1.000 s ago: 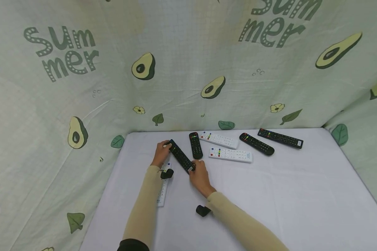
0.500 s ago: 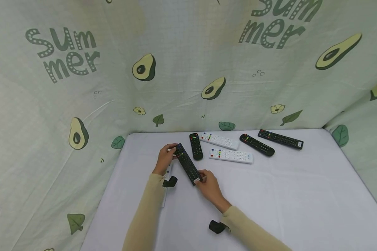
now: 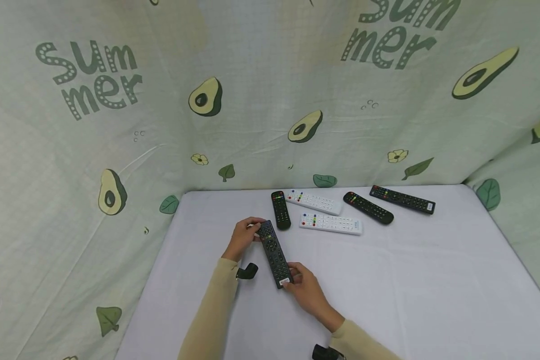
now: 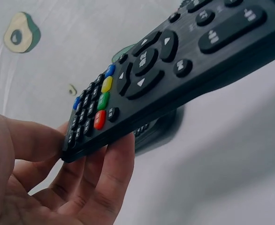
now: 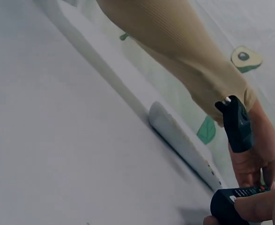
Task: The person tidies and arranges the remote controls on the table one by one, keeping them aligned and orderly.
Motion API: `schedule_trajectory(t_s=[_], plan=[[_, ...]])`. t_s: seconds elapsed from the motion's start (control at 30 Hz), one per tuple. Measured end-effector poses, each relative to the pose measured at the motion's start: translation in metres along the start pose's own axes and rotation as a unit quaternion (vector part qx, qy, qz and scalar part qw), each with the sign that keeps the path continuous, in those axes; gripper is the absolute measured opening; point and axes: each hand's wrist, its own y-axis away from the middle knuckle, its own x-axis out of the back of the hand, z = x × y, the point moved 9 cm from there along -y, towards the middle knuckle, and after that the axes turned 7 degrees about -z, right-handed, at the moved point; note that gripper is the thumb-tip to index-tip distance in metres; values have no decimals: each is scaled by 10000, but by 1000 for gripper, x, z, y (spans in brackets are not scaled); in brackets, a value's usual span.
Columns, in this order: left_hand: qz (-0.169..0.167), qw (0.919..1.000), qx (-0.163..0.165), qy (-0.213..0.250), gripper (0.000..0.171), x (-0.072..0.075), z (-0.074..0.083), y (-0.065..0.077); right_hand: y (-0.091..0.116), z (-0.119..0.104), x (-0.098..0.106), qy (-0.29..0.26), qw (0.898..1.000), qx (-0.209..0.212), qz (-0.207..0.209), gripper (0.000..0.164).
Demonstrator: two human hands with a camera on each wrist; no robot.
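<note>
Since a second ago, the black remote [image 3: 276, 257] has come nearer the person over the white table [image 3: 414, 290] and turned more lengthwise, both hands travelling with it. It is held above the cloth, keys up (a red, green, yellow and blue row among the black ones), its pale label nearest the person; the left hand [image 3: 244, 237] pinches the far end, the right hand [image 3: 309, 291] the labelled end.

Four black remote controls [image 3: 275, 254], three white remote controls [image 3: 330, 223], one white-covered table [image 3: 423, 285]
</note>
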Motion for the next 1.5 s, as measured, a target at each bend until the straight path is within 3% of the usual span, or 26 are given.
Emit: schedule_trajectory(t_s=[0.27, 0.53, 0.93, 1.17, 1.5], plan=[[-233, 9990, -41, -369, 25, -5, -3, 6, 10, 2, -17, -384, 9984, 30, -417, 59], [-362, 9990, 59, -267, 27, -4, -10, 11, 12, -1, -33, -703, 9946, -12, -758, 71], [-289, 9996, -64, -38, 69, 12, -12, 23, 2, -11, -53, -494, 9944, 261, -893, 87], [-423, 9989, -200, 2, 71, 19, -12, 27, -7, -12, -67, -405, 9940, 232, -984, 94], [-587, 9982, 129, -46, 71, 23, -17, 28, -14, -20, -76, -328, 9941, 437, -941, 96]])
